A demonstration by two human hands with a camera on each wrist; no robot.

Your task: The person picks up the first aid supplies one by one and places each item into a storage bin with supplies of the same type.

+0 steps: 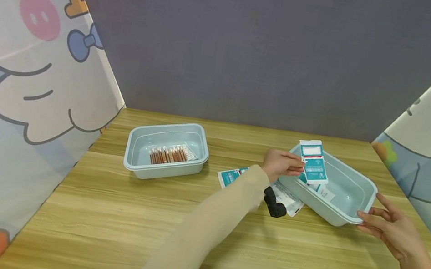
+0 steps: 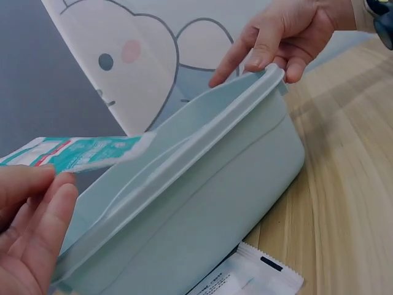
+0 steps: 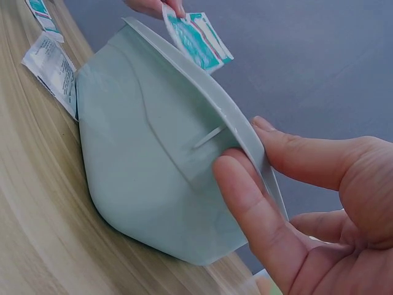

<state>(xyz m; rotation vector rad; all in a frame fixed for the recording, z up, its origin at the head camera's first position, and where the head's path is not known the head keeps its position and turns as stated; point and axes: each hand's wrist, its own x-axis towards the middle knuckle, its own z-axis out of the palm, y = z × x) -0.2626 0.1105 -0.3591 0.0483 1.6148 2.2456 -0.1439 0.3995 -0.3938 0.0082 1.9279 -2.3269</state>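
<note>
In the head view the left hand (image 1: 279, 164) pinches a teal and white packet (image 1: 314, 166) by its left edge, above the left part of the right-hand bin (image 1: 355, 198). The left wrist view shows this packet (image 2: 92, 150) between thumb and fingers. The right hand (image 1: 397, 226) grips the near right corner of that pale blue bin's rim; in the right wrist view its thumb and fingers (image 3: 245, 196) lie on either side of the rim. Some packets (image 1: 325, 192) lie inside the bin. Under its left side, a white packet (image 1: 289, 200) rests on the wooden table.
A second pale blue bin (image 1: 165, 171) stands at the left, with several clear packs of brown items (image 1: 169, 154) inside. Another teal and white packet (image 1: 229, 176) lies between the bins, partly covered by the left forearm. A grey panel (image 1: 227, 53) rises behind the table.
</note>
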